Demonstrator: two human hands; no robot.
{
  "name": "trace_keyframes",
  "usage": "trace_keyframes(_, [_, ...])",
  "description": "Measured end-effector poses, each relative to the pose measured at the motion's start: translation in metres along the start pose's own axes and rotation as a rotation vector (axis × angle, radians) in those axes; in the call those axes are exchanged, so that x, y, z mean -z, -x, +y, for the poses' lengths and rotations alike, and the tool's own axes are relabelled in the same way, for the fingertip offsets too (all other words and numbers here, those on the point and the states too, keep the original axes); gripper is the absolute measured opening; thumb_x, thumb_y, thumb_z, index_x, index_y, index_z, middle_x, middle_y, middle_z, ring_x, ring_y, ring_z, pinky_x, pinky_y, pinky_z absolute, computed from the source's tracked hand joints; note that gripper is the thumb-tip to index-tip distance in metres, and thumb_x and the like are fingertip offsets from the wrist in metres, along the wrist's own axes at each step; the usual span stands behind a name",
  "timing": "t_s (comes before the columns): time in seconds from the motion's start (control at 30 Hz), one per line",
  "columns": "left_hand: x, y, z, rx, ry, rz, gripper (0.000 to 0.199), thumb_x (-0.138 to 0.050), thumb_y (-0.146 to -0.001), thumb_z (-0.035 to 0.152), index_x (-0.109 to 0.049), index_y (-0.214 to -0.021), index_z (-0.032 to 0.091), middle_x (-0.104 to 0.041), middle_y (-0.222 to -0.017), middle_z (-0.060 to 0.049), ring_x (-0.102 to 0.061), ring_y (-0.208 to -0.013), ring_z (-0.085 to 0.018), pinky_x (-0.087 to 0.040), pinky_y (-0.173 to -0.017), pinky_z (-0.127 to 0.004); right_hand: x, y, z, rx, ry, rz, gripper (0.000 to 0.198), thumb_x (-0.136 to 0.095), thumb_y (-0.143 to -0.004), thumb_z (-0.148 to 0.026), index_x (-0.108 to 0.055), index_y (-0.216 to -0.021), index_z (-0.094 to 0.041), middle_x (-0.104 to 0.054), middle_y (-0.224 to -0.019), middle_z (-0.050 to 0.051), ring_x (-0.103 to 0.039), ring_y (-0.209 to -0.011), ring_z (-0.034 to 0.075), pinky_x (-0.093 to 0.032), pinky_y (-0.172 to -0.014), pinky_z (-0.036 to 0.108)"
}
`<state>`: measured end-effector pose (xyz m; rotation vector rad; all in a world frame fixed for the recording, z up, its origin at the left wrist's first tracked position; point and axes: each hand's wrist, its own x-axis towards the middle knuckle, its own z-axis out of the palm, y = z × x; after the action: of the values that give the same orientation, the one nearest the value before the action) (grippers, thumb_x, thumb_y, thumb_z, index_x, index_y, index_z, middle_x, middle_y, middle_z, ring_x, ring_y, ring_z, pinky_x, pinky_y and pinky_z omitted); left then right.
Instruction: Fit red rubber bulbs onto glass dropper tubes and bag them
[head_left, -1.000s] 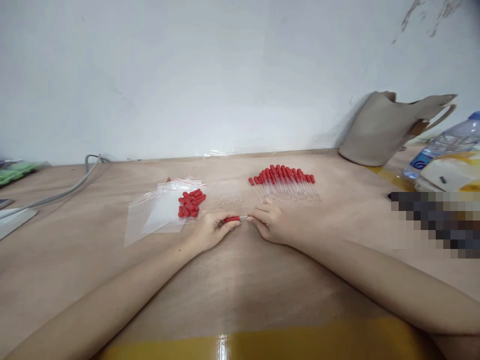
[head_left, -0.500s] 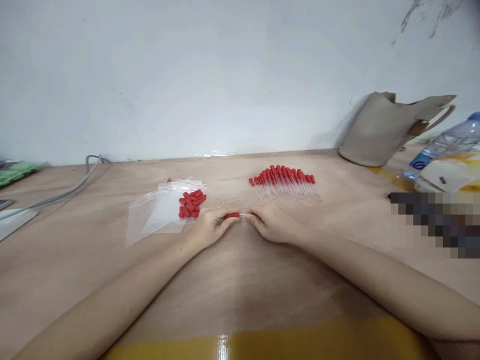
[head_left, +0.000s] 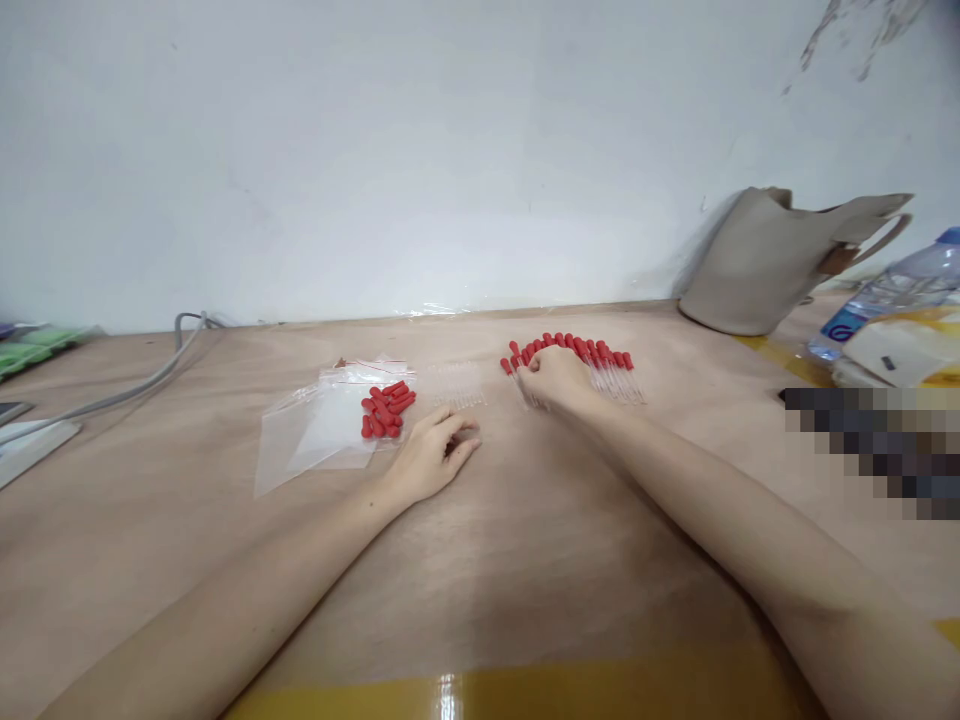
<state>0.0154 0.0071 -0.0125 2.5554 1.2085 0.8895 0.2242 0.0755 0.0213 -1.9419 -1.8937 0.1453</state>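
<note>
Droppers are laid in a row on the table, toward its back and right of the middle, their red ends pointed at the wall. The table's back edge is met by the wall; its near side is crossed by yellow tape. A broad stretch of tabletop is framed by the forearms, between the hands and the tape, and a narrower strip is left between the droppers and the wall.

The left arm is stretched in from the lower left, the right arm from the lower right and farther back. The back right corner is taken up by a tote, with a bottle to its right. Clear bags are spread left of the left hand. That hand is held low near the middle, its fingers loosely bent, a gap seen between thumb and forefinger. The right hand is placed over the row's left part, its fingers drawn toward the thumb; whether a dropper is pinched cannot be told. Red bulbs are heaped on the bags' right side, and thin tubes are lined up between bulbs and droppers.
</note>
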Motion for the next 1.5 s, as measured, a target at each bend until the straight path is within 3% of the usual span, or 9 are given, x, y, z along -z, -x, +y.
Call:
trace_keyframes(0.2, [0.001,-0.001,-0.001,-0.010,0.014,-0.021,0.011,-0.051,-0.083,0.021,-0.060,-0.088,0.016,-0.058,-0.084,-0.004,-0.057,-0.071,-0.013,-0.048,-0.067,-0.026,-0.017,-0.007,-0.005,-0.051,0.156,0.026,0.032,-0.043,-0.079,-0.037,-0.065,-0.089,-0.016,-0.065,-0.085,0.012,-0.060,-0.084,0.024,-0.043,-0.067,0.032])
trace_keyframes(0.67, [0.001,-0.002,0.000,-0.015,-0.026,-0.042,0.013,-0.050,-0.083,0.021,-0.061,-0.087,0.016,-0.058,-0.082,-0.005,-0.056,-0.071,-0.014,-0.046,-0.066,-0.027,-0.020,-0.006,-0.004,-0.025,0.178,0.039,0.041,-0.038,-0.082,-0.047,-0.065,-0.089,-0.016,-0.065,-0.086,0.013,-0.061,-0.084,0.027,-0.043,-0.069,0.036])
trace_keyframes(0.8, [0.001,-0.002,-0.001,-0.019,-0.027,-0.038,0.013,-0.050,-0.083,0.021,-0.061,-0.086,0.016,-0.058,-0.082,-0.004,-0.055,-0.072,-0.014,-0.046,-0.067,-0.027,-0.020,-0.003,-0.016,0.029,0.156,0.083,0.038,-0.038,-0.083,-0.044,-0.065,-0.087,-0.018,-0.065,-0.085,0.011,-0.061,-0.083,0.025,-0.044,-0.069,0.035])
trace_keyframes(1.0, [0.000,-0.001,0.000,-0.014,-0.041,-0.051,0.013,-0.049,-0.084,0.022,-0.061,-0.085,0.016,-0.058,-0.082,-0.004,-0.055,-0.071,-0.014,-0.045,-0.067,-0.027,-0.031,-0.006,-0.047,0.009,0.115,-0.027,0.033,-0.046,-0.079,-0.041,-0.065,-0.093,-0.017,-0.066,-0.091,0.011,-0.061,-0.089,0.025,-0.045,-0.071,0.033])
trace_keyframes(1.17, [0.009,0.000,-0.002,0.006,-0.247,0.113,0.018,-0.052,-0.082,0.031,-0.062,-0.092,0.020,-0.057,-0.088,-0.006,-0.051,-0.086,-0.021,-0.042,-0.079,-0.035,-0.034,-0.011,-0.060,0.003,0.125,-0.106,0.032,-0.048,-0.079,-0.033,-0.063,-0.099,-0.014,-0.063,-0.100,0.016,-0.060,-0.092,0.025,-0.045,-0.071,0.031])
trace_keyframes(1.27, [0.020,-0.003,-0.019,0.117,-0.400,0.269,0.024,-0.052,-0.081,0.036,-0.063,-0.097,0.021,-0.055,-0.101,-0.009,-0.048,-0.098,-0.026,-0.037,-0.087,-0.041,-0.033,-0.011,-0.061,0.004,0.140,-0.126,0.030,-0.050,-0.078,-0.028,-0.063,-0.100,-0.012,-0.063,-0.100,0.017,-0.061,-0.091,0.024,-0.045,-0.071,0.031])
trace_keyframes(1.33, [0.027,-0.006,-0.036,0.271,-0.472,0.338,0.031,-0.050,-0.082,0.039,-0.062,-0.102,0.020,-0.052,-0.110,-0.013,-0.043,-0.107,-0.030,-0.034,-0.091,-0.045,-0.033,-0.011,-0.060,0.015,0.156,-0.140,0.029,-0.050,-0.077,-0.026,-0.064,-0.099,-0.012,-0.063,-0.099,0.017,-0.061,-0.091,0.025,-0.045,-0.071,0.031])
trace_keyframes(1.5, [0.033,-0.009,-0.067,0.511,-0.388,0.134,0.047,-0.040,-0.084,0.046,-0.055,-0.117,0.017,-0.048,-0.121,-0.016,-0.038,-0.119,-0.030,-0.031,-0.098,-0.045,-0.032,-0.004,-0.058,0.089,0.204,-0.164,0.024,-0.048,-0.077,-0.021,-0.066,-0.090,-0.012,-0.065,-0.094,0.017,-0.062,-0.086,0.024,-0.044,-0.069,0.031])
